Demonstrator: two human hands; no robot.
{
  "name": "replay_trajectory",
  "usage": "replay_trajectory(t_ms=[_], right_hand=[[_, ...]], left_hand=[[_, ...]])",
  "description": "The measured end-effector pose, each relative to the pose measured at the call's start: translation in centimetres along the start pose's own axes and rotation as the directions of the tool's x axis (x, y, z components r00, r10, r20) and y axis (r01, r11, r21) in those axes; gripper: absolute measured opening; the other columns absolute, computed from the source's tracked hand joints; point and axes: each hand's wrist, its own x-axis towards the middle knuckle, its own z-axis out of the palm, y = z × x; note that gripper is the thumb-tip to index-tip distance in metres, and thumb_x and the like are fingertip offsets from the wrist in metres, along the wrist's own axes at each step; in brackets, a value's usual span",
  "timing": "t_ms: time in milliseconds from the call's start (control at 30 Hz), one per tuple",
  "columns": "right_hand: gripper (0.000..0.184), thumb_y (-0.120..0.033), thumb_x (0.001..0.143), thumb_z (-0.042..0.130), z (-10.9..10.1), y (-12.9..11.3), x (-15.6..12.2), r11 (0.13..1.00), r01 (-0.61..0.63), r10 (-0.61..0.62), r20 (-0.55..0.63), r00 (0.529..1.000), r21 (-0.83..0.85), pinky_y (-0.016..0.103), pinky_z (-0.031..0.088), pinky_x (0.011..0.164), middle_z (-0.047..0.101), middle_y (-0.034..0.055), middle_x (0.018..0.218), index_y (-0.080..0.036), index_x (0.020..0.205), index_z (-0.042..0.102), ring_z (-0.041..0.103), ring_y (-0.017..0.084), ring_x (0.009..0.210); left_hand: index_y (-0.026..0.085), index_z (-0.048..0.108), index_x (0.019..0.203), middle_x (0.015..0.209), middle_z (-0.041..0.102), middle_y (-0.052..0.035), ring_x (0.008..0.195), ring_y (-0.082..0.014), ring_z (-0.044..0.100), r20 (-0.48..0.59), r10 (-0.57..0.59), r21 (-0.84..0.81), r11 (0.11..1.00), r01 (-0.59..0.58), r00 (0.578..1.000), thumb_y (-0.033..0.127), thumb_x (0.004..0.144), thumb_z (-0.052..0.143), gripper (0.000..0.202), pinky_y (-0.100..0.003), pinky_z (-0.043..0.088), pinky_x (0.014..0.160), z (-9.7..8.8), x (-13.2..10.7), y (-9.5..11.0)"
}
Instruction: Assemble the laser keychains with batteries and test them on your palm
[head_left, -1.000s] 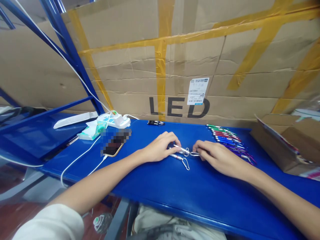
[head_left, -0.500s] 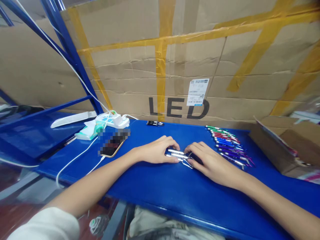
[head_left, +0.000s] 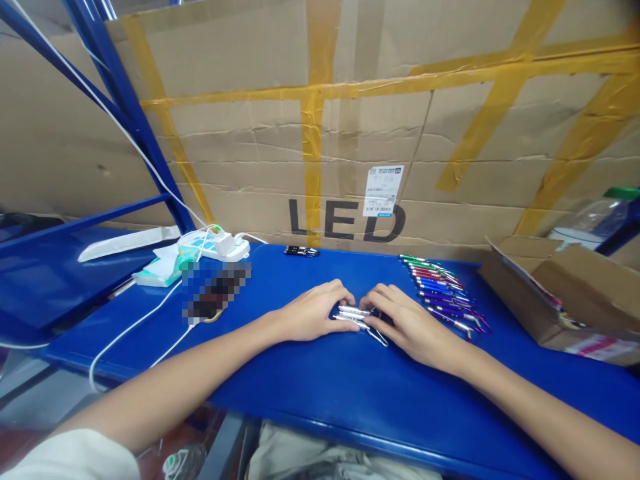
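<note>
A small bunch of silver pens [head_left: 354, 317] lies between my hands over the blue table, clips and tips pointing toward the right. My left hand [head_left: 317, 312] is closed round their left ends, thumb along the near side and fingers on the far side. From the other side, my right hand [head_left: 400, 321] grips the right ends with bent fingers, which partly hide them. One pen on the near side sticks out askew below the right fingertips. Right of my right hand lies a row of coloured pens [head_left: 440, 287] in green, red, blue and purple.
Several black pens [head_left: 301, 251] lie at the table's back edge, before a big taped carton [head_left: 250, 153]. An open cardboard box [head_left: 575, 300] stands at right. A phone [head_left: 215, 293], tissue pack [head_left: 160, 267], power strip [head_left: 220, 245] and white cables occupy the left.
The view has shifted a little, so the scene sits further left. Both hands remain on the silver pens; the near pen now slants out more below my right fingers.
</note>
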Motion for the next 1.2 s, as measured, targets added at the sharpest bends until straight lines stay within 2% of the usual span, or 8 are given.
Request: replay_trajectory(t_ms=[200, 333, 433, 567, 767, 900, 1000, 1200], right_hand=[[0.025, -0.042, 0.116, 0.045, -0.1, -0.7, 0.2, 1.000, 0.005, -0.006, 0.040, 0.999, 0.003, 0.046, 0.047, 0.095, 0.064, 0.0085, 0.115, -0.026, 0.117, 0.063, 0.058, 0.029, 0.106], [0.021, -0.042, 0.114, 0.051, -0.1, -0.5, 0.1, 0.999, 0.002, 0.001, 0.065, 0.998, -0.036, 0.049, 0.046, 0.096, 0.064, 0.0086, 0.116, -0.026, 0.121, 0.062, 0.056, 0.030, 0.106], [0.018, -0.037, 0.114, 0.051, -0.1, -0.4, 0.1, 0.999, 0.010, -0.008, 0.049, 0.999, -0.051, 0.048, 0.046, 0.096, 0.063, 0.0093, 0.120, -0.027, 0.124, 0.061, 0.056, 0.030, 0.106], [0.020, -0.037, 0.115, 0.047, 0.0, -0.7, 0.2, 0.996, 0.049, -0.045, 0.055, 0.997, -0.080, 0.046, 0.046, 0.091, 0.063, 0.0091, 0.116, -0.025, 0.110, 0.062, 0.054, 0.029, 0.102], [0.021, -0.035, 0.116, 0.042, 0.1, -0.7, -0.1, 0.994, 0.038, -0.037, 0.016, 0.999, -0.098, 0.046, 0.048, 0.087, 0.064, 0.0096, 0.113, -0.026, 0.109, 0.060, 0.055, 0.029, 0.098], [0.019, -0.040, 0.115, 0.044, 0.0, -0.4, -0.3, 0.999, -0.015, 0.018, -0.102, 0.995, 0.035, 0.043, 0.053, 0.088, 0.066, 0.0093, 0.113, -0.027, 0.113, 0.057, 0.060, 0.028, 0.102], [0.023, -0.042, 0.116, 0.043, -0.1, -0.3, -0.3, 0.996, -0.012, 0.027, -0.175, 0.984, 0.083, 0.043, 0.055, 0.093, 0.067, 0.0103, 0.119, -0.028, 0.127, 0.057, 0.064, 0.027, 0.108], [0.026, -0.045, 0.117, 0.035, -0.1, -0.5, -0.5, 0.987, -0.075, 0.087, -0.079, 0.993, 0.140, 0.039, 0.057, 0.083, 0.072, 0.0087, 0.112, -0.028, 0.125, 0.053, 0.071, 0.024, 0.093]], left_hand=[[0.022, 0.066, 0.116, 0.113, 0.065, -0.0062, 0.107, -0.0272, 0.063, -0.003, -0.041, 0.032, 0.999, 0.041, 0.999, 0.065, 0.089, 0.081, 0.053, -0.037, 0.046, 0.093, -0.1, 0.2, -0.5], [0.022, 0.066, 0.124, 0.117, 0.065, -0.0067, 0.110, -0.0267, 0.062, 0.065, 0.015, -0.078, 0.997, -0.010, 0.998, 0.063, 0.081, 0.089, 0.063, -0.036, 0.047, 0.094, -1.1, 0.2, -1.2], [0.022, 0.069, 0.124, 0.117, 0.065, -0.0063, 0.105, -0.0238, 0.062, 0.077, 0.010, -0.121, 0.993, -0.001, 0.997, 0.054, 0.084, 0.090, 0.056, -0.034, 0.048, 0.090, -1.5, 0.1, -1.5], [0.021, 0.072, 0.118, 0.111, 0.067, -0.0048, 0.096, -0.0203, 0.060, 0.045, 0.002, -0.155, 0.988, 0.005, 0.999, 0.047, 0.087, 0.089, 0.043, -0.032, 0.048, 0.086, -1.4, 0.3, -1.8], [0.022, 0.074, 0.126, 0.113, 0.068, -0.0059, 0.094, -0.0195, 0.060, 0.026, -0.047, -0.283, 0.958, 0.052, 0.999, 0.054, 0.080, 0.093, 0.059, -0.032, 0.049, 0.083, -1.3, 0.6, -2.6], [0.019, 0.071, 0.131, 0.118, 0.072, -0.0099, 0.096, -0.0197, 0.061, -0.118, -0.175, -0.435, 0.894, 0.107, 0.978, 0.066, 0.097, 0.069, 0.058, -0.034, 0.050, 0.087, -1.0, 1.0, -2.8], [0.018, 0.068, 0.134, 0.122, 0.071, -0.0121, 0.101, -0.0213, 0.063, -0.215, -0.260, -0.559, 0.823, 0.100, 0.941, 0.073, 0.103, 0.052, 0.065, -0.033, 0.050, 0.083, -0.6, 1.4, -2.9], [0.018, 0.067, 0.132, 0.124, 0.069, -0.0142, 0.103, -0.0227, 0.065, -0.237, -0.403, -0.768, 0.635, 0.083, 0.884, 0.084, 0.100, 0.040, 0.078, -0.030, 0.052, 0.077, -0.4, 1.9, -2.4]])
